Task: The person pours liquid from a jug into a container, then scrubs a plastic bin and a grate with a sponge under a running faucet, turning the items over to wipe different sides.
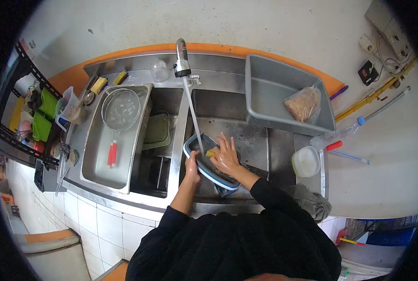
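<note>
My left hand (192,166) grips the near left side of a plastic container (213,174) with a white and blue rim, tilted over the right sink basin. Under my right hand (226,157) a yellow sponge (211,153) is pressed against the inside of the container, with some fingers stretched out. A stream of water from the faucet (182,65) runs down into the container beside the sponge. Part of the container's inside is hidden by my right hand and forearm.
A grey tub (260,110) with a bagged item (303,104) stands at the back right. On the left, a steel pan (92,161) holds a round strainer (121,110) with red handles. A white container (306,162) and a dark cloth (309,202) lie at the right edge.
</note>
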`<state>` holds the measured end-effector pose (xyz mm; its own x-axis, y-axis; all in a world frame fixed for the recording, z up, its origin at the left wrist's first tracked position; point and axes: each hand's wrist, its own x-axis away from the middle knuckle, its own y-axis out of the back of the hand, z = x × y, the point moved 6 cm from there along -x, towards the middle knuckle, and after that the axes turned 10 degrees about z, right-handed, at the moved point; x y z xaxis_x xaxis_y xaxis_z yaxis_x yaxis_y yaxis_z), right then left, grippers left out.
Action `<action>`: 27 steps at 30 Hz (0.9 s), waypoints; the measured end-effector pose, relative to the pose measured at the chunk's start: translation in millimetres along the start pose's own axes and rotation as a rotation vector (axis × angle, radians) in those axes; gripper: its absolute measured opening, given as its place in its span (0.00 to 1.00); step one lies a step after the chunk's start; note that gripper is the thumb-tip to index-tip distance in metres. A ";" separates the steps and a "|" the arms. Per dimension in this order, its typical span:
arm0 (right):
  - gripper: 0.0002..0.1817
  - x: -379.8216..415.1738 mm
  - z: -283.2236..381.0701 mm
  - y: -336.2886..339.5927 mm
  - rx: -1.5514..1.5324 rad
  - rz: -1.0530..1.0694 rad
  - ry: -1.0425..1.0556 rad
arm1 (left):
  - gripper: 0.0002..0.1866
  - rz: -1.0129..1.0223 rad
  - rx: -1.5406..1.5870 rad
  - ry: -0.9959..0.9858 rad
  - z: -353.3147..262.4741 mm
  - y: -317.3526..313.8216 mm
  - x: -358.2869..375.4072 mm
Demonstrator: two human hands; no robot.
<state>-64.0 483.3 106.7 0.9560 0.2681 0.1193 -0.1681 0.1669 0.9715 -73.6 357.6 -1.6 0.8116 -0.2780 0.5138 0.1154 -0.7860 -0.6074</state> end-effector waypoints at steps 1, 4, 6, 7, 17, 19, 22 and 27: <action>0.21 -1.9 -0.2 2.8 -0.043 -0.064 0.041 | 0.17 -0.003 -0.012 0.025 -0.3 -4.2 3.6; 0.19 -11.5 3.4 9.5 -0.055 -0.246 0.097 | 0.18 0.000 -0.051 0.053 2.4 -15.6 10.2; 0.18 -14.5 10.5 12.7 -0.025 -0.366 0.111 | 0.17 0.075 -0.021 0.014 4.6 -20.2 7.7; 0.18 -19.5 9.7 7.7 -0.038 -0.206 0.021 | 0.17 0.078 -0.022 0.013 3.6 -22.3 8.5; 0.19 -17.2 11.8 -12.6 -0.224 -0.200 -0.013 | 0.17 0.042 -0.053 0.066 9.0 -13.1 7.5; 0.20 -17.0 9.7 -6.7 -0.167 -0.169 -0.014 | 0.16 0.049 -0.045 0.072 10.6 -11.4 4.3; 0.21 -18.9 15.9 0.7 -0.065 -0.103 -0.037 | 0.19 0.117 0.044 0.102 18.7 -12.3 -3.5; 0.20 -21.1 17.2 5.1 -0.032 0.000 0.011 | 0.23 0.147 0.056 0.030 11.3 -17.3 0.7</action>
<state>-80.9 462.1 112.7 0.9531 0.2789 0.1173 -0.1763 0.1969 0.9645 -68.6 377.2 2.4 0.8046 -0.4046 0.4346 0.0292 -0.7041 -0.7095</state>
